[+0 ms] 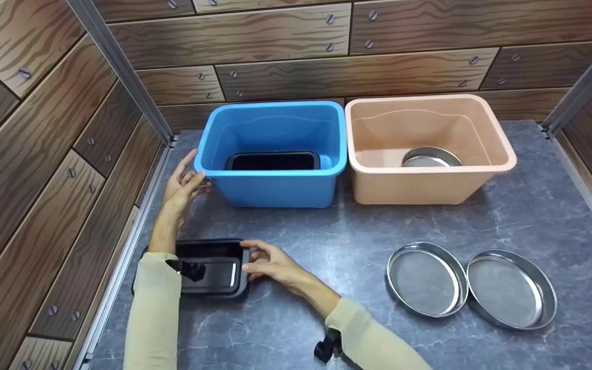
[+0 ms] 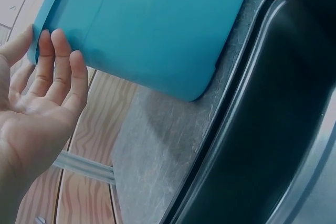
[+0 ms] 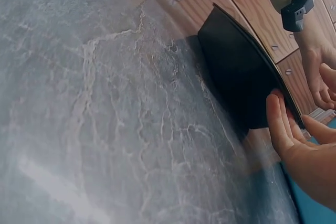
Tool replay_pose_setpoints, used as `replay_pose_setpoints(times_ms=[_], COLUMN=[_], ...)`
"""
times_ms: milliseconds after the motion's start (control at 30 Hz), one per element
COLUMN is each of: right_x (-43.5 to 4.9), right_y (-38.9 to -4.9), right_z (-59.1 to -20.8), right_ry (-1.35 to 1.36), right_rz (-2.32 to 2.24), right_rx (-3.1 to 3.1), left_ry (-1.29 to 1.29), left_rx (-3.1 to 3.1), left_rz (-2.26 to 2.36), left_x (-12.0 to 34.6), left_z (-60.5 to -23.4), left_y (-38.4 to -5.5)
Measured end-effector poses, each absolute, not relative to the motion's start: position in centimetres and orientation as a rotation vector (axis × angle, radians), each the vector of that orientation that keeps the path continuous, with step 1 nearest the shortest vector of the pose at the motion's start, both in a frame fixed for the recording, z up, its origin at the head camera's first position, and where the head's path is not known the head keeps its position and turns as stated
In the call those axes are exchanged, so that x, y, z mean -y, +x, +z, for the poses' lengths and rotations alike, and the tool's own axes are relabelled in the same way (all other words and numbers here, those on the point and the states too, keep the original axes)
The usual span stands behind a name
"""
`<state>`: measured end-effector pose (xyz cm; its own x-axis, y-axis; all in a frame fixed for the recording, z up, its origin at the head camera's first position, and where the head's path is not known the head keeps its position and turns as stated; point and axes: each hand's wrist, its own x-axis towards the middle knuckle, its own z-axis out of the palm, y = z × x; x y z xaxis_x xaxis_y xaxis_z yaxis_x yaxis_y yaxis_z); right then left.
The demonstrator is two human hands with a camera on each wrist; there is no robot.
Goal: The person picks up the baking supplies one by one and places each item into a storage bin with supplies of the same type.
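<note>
My left hand (image 1: 177,198) holds the blue bin (image 1: 280,190) by its front left corner. In the left wrist view, the thumb lies over the rim and the fingers curl beneath it. Below that forearm, a black loaf pan (image 1: 216,277) sits on the table, its left part hidden by the sleeve. My right hand (image 1: 278,264) pinches this pan at its right end, fingers under the rim and thumb on top in the right wrist view. Inside the blue bin lies another black pan (image 1: 273,160), partly hidden by the bin's front wall.
A peach bin (image 1: 409,187) stands right beside the blue one, with a round metal tin (image 1: 431,158) inside. Two more round tins, a left one (image 1: 424,280) and a right one (image 1: 509,290), lie side by side on the dark marbled table (image 1: 301,334). Wood-patterned walls (image 1: 285,77) enclose it.
</note>
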<state>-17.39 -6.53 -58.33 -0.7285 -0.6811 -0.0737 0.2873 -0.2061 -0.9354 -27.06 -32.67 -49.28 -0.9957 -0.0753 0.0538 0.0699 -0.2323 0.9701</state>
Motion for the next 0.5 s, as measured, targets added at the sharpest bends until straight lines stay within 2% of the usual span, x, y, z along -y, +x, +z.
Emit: replay_pose_setpoints(times_ms=[500], right_x=[6.38], right_y=[-17.49], right_z=[-57.86], right_ry=[-0.463], right_rz=[-2.044], right_rx=[-1.565], left_ry=[0.012], left_rx=[1.911], left_rz=[-2.406], left_x=[32.7], left_z=[-48.92], left_y=[-27.03])
